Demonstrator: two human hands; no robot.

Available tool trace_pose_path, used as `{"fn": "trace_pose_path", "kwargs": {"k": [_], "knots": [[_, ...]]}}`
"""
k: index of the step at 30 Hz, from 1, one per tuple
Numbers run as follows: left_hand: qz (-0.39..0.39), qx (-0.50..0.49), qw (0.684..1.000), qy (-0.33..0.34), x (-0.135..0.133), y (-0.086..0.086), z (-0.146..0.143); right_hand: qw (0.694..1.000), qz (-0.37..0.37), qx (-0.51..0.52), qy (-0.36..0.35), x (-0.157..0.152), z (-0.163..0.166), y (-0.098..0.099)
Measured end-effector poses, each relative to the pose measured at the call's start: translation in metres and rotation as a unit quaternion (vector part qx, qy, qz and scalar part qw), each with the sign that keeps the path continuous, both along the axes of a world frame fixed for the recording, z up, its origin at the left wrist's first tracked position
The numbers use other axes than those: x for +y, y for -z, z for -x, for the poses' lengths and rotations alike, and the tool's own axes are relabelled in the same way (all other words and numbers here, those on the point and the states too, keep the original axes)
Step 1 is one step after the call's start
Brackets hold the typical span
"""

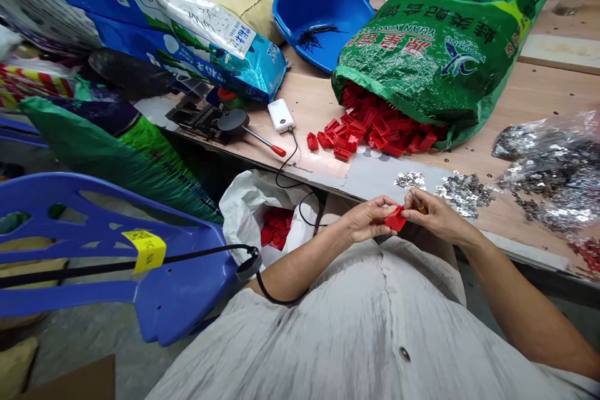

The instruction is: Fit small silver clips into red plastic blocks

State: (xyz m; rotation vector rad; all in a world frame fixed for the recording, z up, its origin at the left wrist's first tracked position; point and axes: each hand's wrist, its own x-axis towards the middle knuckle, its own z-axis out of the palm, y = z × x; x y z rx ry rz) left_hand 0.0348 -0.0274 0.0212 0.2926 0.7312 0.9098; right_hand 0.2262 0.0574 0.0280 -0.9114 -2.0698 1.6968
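Observation:
A small red plastic housing (396, 219) is held over my lap, just in front of the table edge. My left hand (370, 219) is closed on it, thumb and fingertips pinching its left side. My right hand (434, 215) meets it from the right, its thumb against the housing and its fingers curled in a pinch. Whatever small thing those fingers hold is hidden. A yellowish band, perhaps a ring, shows at the right fingers. Small flat metal pieces (464, 194) lie in a pile beyond my right hand, with a smaller pile of shiny metal pieces (410, 180) to its left.
Red housings (370, 128) spill from a green sack (431, 44). Further back is a blue basin (323, 12) with dark thin pieces. A hand press (229, 122) and white power bank (281, 115) sit left. Below are a white sack (239, 200) and blue chair (187, 275).

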Motion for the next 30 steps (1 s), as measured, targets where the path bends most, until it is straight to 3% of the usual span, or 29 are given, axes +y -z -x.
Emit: {"fn": "trace_pose_path", "kwargs": {"k": [4, 7, 10, 12, 13, 15, 17, 20, 22, 24, 30], "knots": [[-0.009, 0.058, 0.998, 0.016, 0.0, 0.004, -0.001, 0.999, 0.029, 0.014, 0.029, -0.008, -0.001, 0.007], [-0.082, 0.176, 0.981, -0.003, 0.0, 0.002, -0.004, 0.992, 0.065, 0.036, 0.099, -0.012, 0.0, 0.012], [-0.226, 0.358, 0.905, -0.052, -0.001, -0.001, -0.006, 0.984, 0.093, 0.033, 0.152, -0.02, 0.004, 0.017], [-0.312, 0.446, 0.835, -0.084, -0.002, -0.001, -0.007, 0.985, 0.086, 0.022, 0.151, -0.025, 0.007, 0.018], [-0.331, 0.464, 0.816, -0.094, -0.002, 0.0, -0.007, 0.987, 0.077, 0.016, 0.143, -0.026, 0.007, 0.018], [-0.313, 0.437, 0.837, -0.102, -0.003, 0.005, -0.007, 0.991, 0.065, -0.001, 0.116, -0.023, 0.004, 0.017], [-0.25, 0.345, 0.898, -0.106, -0.003, 0.009, -0.006, 0.994, 0.031, -0.039, 0.101, -0.012, -0.004, 0.013], [-0.169, 0.212, 0.953, -0.133, -0.002, 0.012, -0.003, 0.965, -0.149, -0.152, 0.151, 0.017, -0.02, 0.009], [-0.143, 0.172, 0.962, -0.159, -0.001, 0.012, -0.001, 0.924, -0.262, -0.231, 0.156, 0.035, -0.029, 0.009], [-0.13, 0.155, 0.964, -0.173, 0.0, 0.011, 0.001, 0.896, -0.316, -0.281, 0.134, 0.046, -0.032, 0.011], [-0.122, 0.159, 0.964, -0.175, 0.001, 0.011, 0.002, 0.873, -0.354, -0.329, 0.072, 0.051, -0.022, 0.014]]}}
